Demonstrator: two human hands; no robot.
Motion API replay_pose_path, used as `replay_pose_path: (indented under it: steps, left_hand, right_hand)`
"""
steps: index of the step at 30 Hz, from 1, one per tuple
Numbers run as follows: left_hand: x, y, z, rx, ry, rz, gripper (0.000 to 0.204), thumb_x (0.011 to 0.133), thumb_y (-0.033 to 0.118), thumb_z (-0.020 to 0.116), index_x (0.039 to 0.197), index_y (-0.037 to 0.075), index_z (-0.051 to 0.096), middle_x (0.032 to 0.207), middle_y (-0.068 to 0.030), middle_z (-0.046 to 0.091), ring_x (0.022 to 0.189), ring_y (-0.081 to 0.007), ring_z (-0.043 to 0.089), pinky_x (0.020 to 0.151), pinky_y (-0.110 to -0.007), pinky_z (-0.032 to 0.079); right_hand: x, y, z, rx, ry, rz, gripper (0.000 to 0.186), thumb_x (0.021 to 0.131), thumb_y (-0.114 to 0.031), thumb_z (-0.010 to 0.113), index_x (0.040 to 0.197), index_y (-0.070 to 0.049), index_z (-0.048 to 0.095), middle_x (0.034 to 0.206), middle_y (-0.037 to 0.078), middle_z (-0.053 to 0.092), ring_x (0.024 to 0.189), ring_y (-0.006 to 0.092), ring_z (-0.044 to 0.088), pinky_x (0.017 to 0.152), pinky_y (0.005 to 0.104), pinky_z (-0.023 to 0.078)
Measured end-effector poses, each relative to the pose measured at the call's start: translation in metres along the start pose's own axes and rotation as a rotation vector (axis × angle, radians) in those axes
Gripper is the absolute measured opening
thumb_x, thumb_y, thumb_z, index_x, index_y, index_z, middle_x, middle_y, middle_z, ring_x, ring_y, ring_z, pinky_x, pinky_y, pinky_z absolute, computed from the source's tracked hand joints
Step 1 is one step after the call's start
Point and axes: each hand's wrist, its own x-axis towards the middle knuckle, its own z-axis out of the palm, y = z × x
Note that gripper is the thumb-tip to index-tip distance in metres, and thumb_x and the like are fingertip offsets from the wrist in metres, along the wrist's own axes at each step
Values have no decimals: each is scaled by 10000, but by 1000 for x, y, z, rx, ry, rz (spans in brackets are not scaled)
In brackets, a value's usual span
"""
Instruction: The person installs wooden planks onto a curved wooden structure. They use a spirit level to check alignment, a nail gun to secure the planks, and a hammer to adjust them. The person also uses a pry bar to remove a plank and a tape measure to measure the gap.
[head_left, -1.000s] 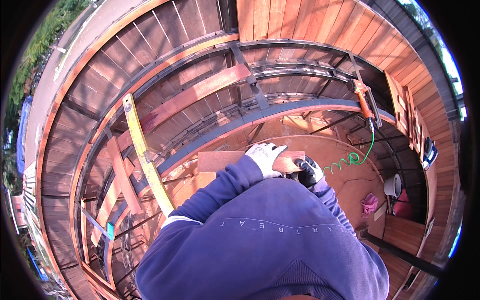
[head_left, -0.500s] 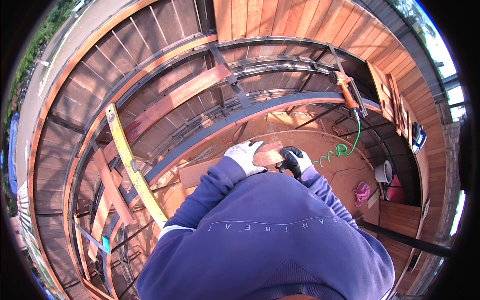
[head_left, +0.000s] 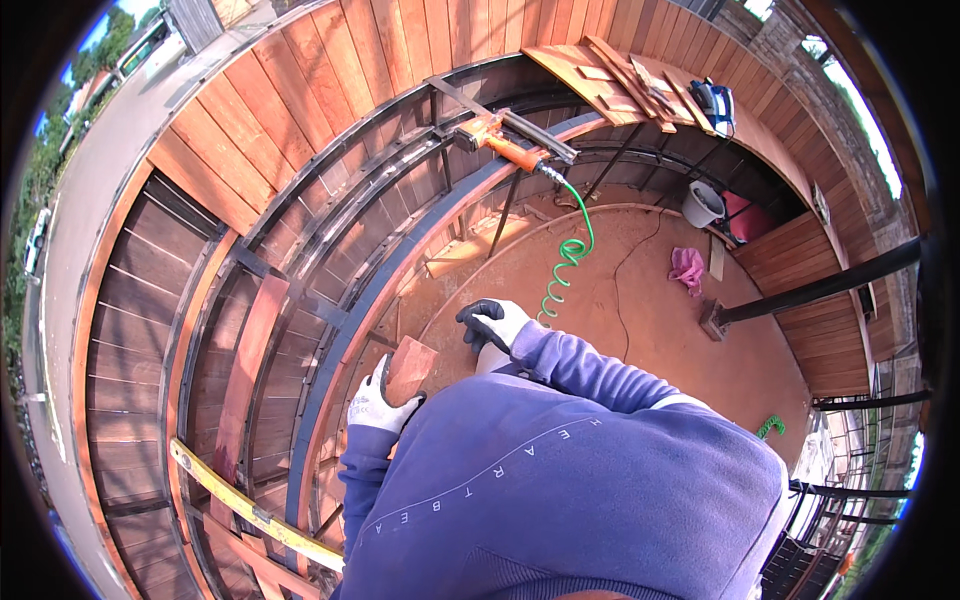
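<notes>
My left hand [head_left: 382, 402], in a white glove with dark fingertips, grips a short reddish wooden board [head_left: 410, 370] by its near end. The board is tilted, and its lower part is hidden by the fingers. My right hand [head_left: 497, 325], gloved the same way, is apart from the board, in front of my chest. Its dark fingers are loosely bent and apart, with nothing visible in them. Beyond it, an orange nail gun [head_left: 510, 147] rests on the curved frame [head_left: 395, 245], joined to a green coiled air hose [head_left: 570, 250].
A yellow spirit level [head_left: 250, 510] lies across the frame at lower left, near a long plank [head_left: 250, 365]. Loose boards [head_left: 640, 85] lie on the far slatted top. A grey bucket [head_left: 703, 205] and pink cloth [head_left: 687, 268] are on the right. A black post [head_left: 820, 283] slants at right.
My view has turned to the right. Both hands were on the board; my right hand has let go, and the left now carries it on the left side, tilted up.
</notes>
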Motion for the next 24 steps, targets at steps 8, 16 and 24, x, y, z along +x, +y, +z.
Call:
replay_pose_path:
  steps: [8,16,24]
  left_hand:
    - [82,43,11,-23,-28,28,914,671,484,810,1416,78,467,1244,-227,608,1126,-382,608,953,-442,486]
    - [176,133,24,-2,43,133,892,699,491,803,1413,76,467,1241,-216,604,1129,-366,604,958,-435,488]
    - [208,187,16,-69,217,120,862,650,383,875,1354,39,515,1201,-198,617,1060,-346,632,910,-411,516]
  right_hand:
    - [63,-51,-110,62,121,-210,232,969,-156,609,1126,14,620,840,115,674,706,174,665,606,299,568]
    - [98,-96,-221,113,277,-309,177,974,-101,583,1109,-2,641,857,65,660,732,134,642,627,275,552]
    - [132,-124,-244,-2,106,-322,266,993,-142,574,1195,28,611,907,86,659,776,135,640,683,280,563]
